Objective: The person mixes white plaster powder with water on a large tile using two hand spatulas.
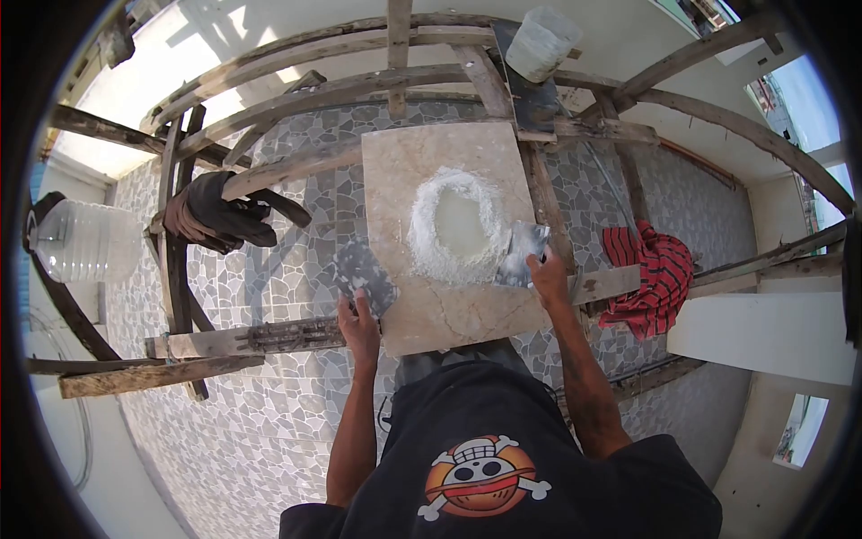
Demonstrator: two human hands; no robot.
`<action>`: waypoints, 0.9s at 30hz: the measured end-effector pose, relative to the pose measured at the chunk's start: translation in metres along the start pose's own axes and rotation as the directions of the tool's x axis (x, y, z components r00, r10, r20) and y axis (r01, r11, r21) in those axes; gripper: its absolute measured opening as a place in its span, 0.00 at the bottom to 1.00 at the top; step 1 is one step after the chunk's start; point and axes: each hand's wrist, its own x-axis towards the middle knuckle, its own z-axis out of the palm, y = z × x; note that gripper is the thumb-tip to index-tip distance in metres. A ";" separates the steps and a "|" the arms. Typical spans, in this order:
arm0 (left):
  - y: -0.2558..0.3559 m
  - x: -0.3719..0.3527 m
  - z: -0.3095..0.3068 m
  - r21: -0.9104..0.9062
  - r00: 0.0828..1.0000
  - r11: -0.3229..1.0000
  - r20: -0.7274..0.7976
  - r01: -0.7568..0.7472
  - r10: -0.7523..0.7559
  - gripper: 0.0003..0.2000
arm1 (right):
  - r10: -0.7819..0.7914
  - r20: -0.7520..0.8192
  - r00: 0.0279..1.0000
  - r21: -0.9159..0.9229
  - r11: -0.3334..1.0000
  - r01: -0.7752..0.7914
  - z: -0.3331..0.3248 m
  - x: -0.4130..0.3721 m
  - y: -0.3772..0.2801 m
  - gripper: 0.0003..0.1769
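Note:
A ring of white powder (434, 261) lies on a beige marble-look slab (440, 328), with a pool of pale cloudy liquid (460, 225) in its middle. In my right hand (549, 277) is a flat metal scraper (527, 244), its blade at the right edge of the powder. My left hand (360, 331) grips a dark flat plate (364, 274) spotted with white residue, fingers on its near side. That plate overlaps the slab's left edge in this view.
Wooden scaffold beams (314, 90) surround the slab. A cloudy plastic container (543, 43) stands on a dark board at the back right. Dark cloth (215, 211) and a clear plastic bottle (88, 241) are at left. Red striped cloth (660, 278) hangs at right over a beam.

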 end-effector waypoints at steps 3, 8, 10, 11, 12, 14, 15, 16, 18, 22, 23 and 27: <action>-0.004 0.000 0.001 -0.024 1.000 0.999 -0.013 -0.022 0.022 0.17 | 0.016 0.029 0.999 -0.149 0.989 -0.012 -0.001 0.005 -0.017 0.21; 0.000 -0.001 0.000 0.003 1.000 1.000 -0.004 -0.021 0.021 0.16 | -0.044 0.004 0.999 -0.272 0.961 0.043 0.006 0.007 -0.035 0.21; -0.002 0.000 0.000 -0.021 1.000 0.999 0.001 -0.025 0.025 0.15 | -0.034 0.005 0.999 -0.300 0.953 0.034 0.005 0.004 -0.047 0.20; -0.004 0.000 0.000 -0.033 1.000 0.999 0.004 -0.028 0.028 0.14 | -0.040 0.011 0.999 -0.300 0.953 0.041 0.005 0.003 -0.053 0.20; -0.007 0.000 0.002 0.033 0.996 0.996 -0.015 -0.088 0.089 0.14 | -0.045 0.016 0.999 -0.299 0.953 0.048 0.004 0.001 -0.060 0.20; -0.011 0.002 0.005 0.166 0.976 0.964 -0.036 -0.207 0.215 0.13 | -0.053 0.016 0.998 -0.289 0.956 0.055 0.004 0.000 -0.068 0.20; 0.007 0.002 0.004 0.175 0.968 0.953 -0.005 -0.248 0.253 0.12 | -0.055 0.011 0.998 -0.282 0.958 0.056 0.004 0.000 -0.070 0.19; 0.026 0.000 0.004 0.182 0.957 0.940 0.028 -0.288 0.288 0.11 | -0.057 0.007 0.998 -0.277 0.959 0.057 0.004 -0.001 -0.071 0.19; 0.068 -0.002 0.010 0.156 0.929 0.919 0.136 -0.363 0.344 0.09 | -0.039 0.020 0.999 -0.261 0.964 0.043 0.003 -0.001 -0.072 0.18; 0.121 -0.006 0.045 0.022 0.830 0.891 0.377 -0.453 0.412 0.08 | -0.058 -0.004 0.998 -0.204 0.977 0.056 0.002 -0.008 -0.084 0.18; 0.124 -0.008 0.059 0.008 0.809 0.879 0.395 -0.477 0.435 0.08 | -0.046 -0.002 0.999 -0.200 0.979 0.044 0.001 -0.009 -0.089 0.17; 0.129 -0.012 0.101 0.001 0.741 0.853 0.496 -0.522 0.453 0.09 | -0.019 0.005 1.000 -0.147 0.989 0.019 -0.004 -0.018 -0.111 0.16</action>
